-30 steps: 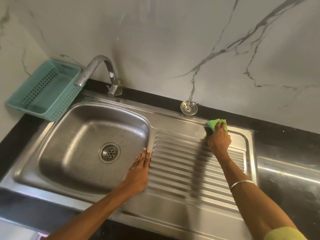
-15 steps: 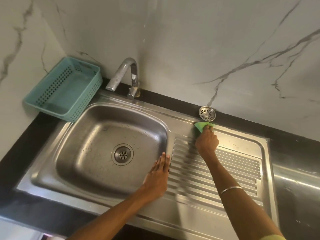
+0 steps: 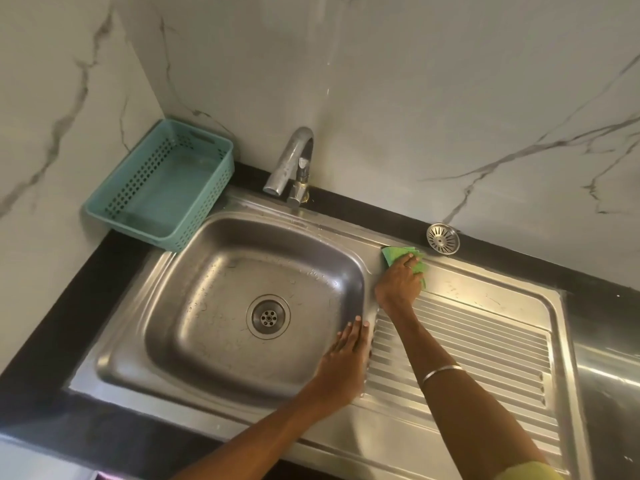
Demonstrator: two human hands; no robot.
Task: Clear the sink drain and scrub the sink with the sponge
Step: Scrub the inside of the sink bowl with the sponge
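Steel sink (image 3: 214, 362), seen from the head camera. Right hand (image 3: 398, 284) presses a green sponge (image 3: 394, 255) flat on the far rim between basin and drainboard (image 3: 485, 344). Left hand (image 3: 344, 358) rests with fingers straight on the basin's right edge. Drain (image 3: 268, 317) sits uncovered; its strainer (image 3: 443, 238) lies just beyond the sponge.

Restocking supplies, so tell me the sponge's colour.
Bright green sponge, best seen in the head view.
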